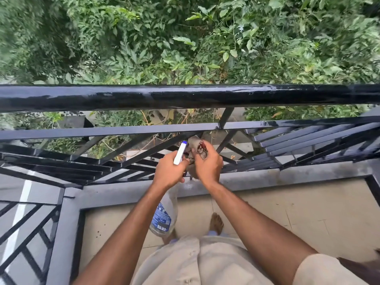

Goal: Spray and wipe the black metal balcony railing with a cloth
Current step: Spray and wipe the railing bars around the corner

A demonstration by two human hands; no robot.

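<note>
The black metal railing (185, 97) crosses the view, its round top bar gleaming wet in patches, with diagonal bars below. My left hand (169, 171) grips a clear spray bottle (164, 214) by its neck; the white and blue nozzle (180, 152) points up toward the bars. My right hand (207, 163) holds a bunched grey cloth (196, 145) with reddish marks, right beside the nozzle and close to a diagonal bar. Both hands sit just inside the railing, nearly touching each other.
A black corner post (63, 233) and a side railing section (26, 229) stand at the left. Beige floor tiles (287, 219) lie below, with my bare foot (217, 223) on them. Dense green foliage (185, 38) fills the space beyond the railing.
</note>
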